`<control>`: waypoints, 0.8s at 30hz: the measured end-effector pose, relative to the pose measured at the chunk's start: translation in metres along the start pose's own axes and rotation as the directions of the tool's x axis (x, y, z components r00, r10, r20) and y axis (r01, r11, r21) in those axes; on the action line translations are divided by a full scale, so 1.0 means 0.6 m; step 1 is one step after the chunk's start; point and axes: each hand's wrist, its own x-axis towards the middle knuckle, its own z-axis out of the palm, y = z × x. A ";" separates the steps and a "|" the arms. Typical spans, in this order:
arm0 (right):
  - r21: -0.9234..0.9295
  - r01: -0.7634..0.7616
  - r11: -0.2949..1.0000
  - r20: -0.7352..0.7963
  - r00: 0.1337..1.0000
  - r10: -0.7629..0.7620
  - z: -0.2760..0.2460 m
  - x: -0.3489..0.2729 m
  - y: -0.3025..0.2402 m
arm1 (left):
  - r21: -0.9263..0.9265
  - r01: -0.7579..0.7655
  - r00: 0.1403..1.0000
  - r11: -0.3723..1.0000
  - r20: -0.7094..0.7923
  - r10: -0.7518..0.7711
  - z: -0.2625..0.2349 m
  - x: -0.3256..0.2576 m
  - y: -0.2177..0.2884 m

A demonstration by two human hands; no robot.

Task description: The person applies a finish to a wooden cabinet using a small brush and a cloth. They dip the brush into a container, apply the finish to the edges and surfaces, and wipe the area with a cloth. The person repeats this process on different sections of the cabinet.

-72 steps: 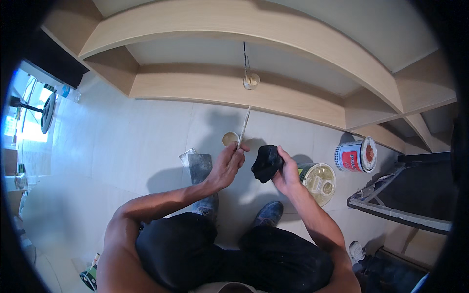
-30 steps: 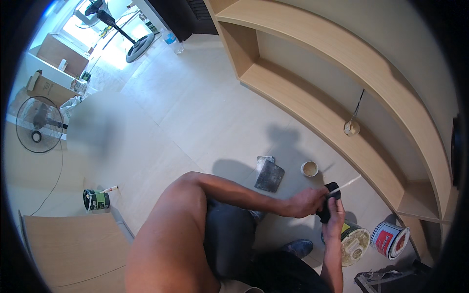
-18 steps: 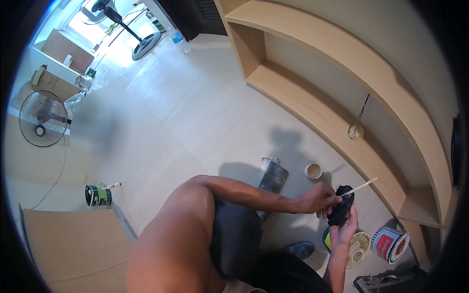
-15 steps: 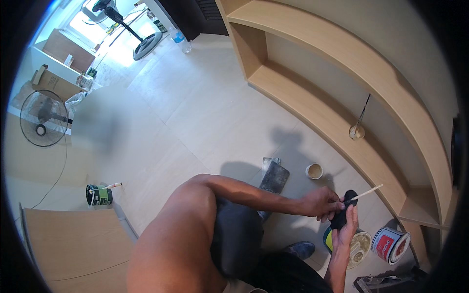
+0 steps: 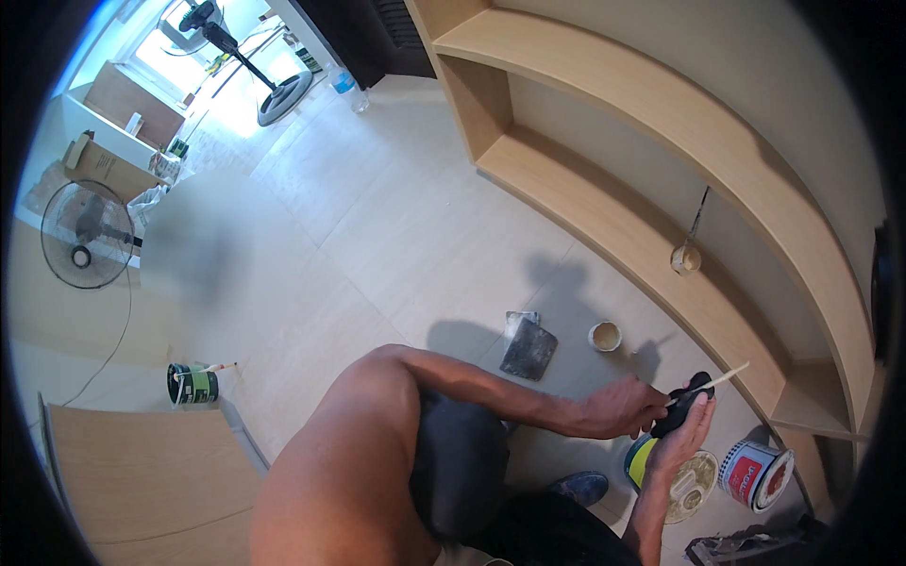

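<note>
A thin pale stick crosses a dark, soft-looking black item. My right hand is closed around the lower side of the black item. The fingers of my left hand are pinched at its left edge, where a short pale end of the stick shows; most of their grip is hidden by the hand. Its other end points up and right toward the curved shelf. Below my hands is an open tub with a pale residue inside, and a white-and-red bucket stands to its right.
A small cup and a dark flat plate rest on the tiled floor. The curved wooden shelf runs along the right, holding a cup with a thin tool. At left are a green-and-black pail and a fan.
Both hands have shifted slightly, my left hand downward and left. The black item has tilted and shows a different outline, and the stick's tip now sits a little farther right.
</note>
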 end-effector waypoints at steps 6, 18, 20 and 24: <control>-0.281 0.045 0.959 0.169 0.986 0.003 0.004 -0.009 -0.016 | 0.400 -0.137 0.990 0.906 0.025 0.139 -0.013 -0.005 0.002; -0.053 0.058 0.997 0.016 0.998 -0.057 -0.001 0.013 -0.001 | -0.033 0.048 0.993 0.998 0.111 -0.044 0.000 -0.002 0.024; -0.132 0.126 0.983 0.089 0.989 -0.115 -0.001 0.007 -0.004 | -0.127 0.091 0.987 0.988 0.145 -0.072 -0.005 -0.001 0.021; -0.319 0.202 0.926 0.170 0.973 -0.153 -0.022 0.023 -0.014 | -0.162 0.064 0.986 0.985 0.163 -0.037 0.002 -0.009 0.007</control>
